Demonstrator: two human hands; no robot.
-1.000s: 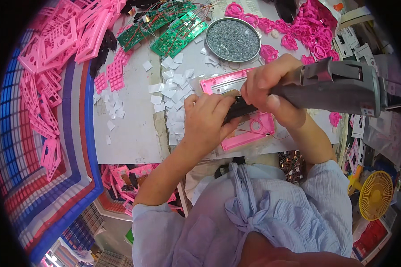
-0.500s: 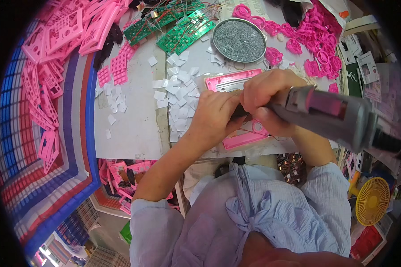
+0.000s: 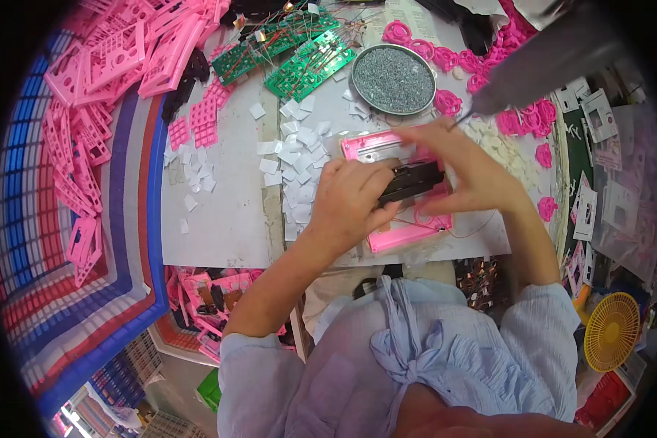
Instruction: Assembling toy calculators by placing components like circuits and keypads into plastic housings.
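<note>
My left hand (image 3: 349,193) grips a black plastic part (image 3: 414,181), long and blocky, tilted over a pink plastic casing (image 3: 409,237). The casing lies on the worktable, its middle mostly covered by my hands and the part. Around the black part's right end, my right hand (image 3: 482,171) is open, thumb and fingers spread apart; whether it touches the part I cannot tell. A grey power screwdriver (image 3: 540,62), smeared by motion, hangs in the air above my right hand, its tip pointing down-left. Thin wires (image 3: 474,232) trail from the casing's right side.
A round dish of small screws (image 3: 393,79) stands beyond the casing. Green circuit boards (image 3: 310,66) with wires, white squares (image 3: 299,157) and pink rings (image 3: 447,102) lie around. Pink panels (image 3: 109,66) pile up at the left by a striped, blue-rimmed bin (image 3: 157,219). A yellow fan (image 3: 612,332) is lower right.
My right hand has let go of the screwdriver, which has swung up and away to the upper right. The fingers have spread beside the black part, now more exposed in my left hand.
</note>
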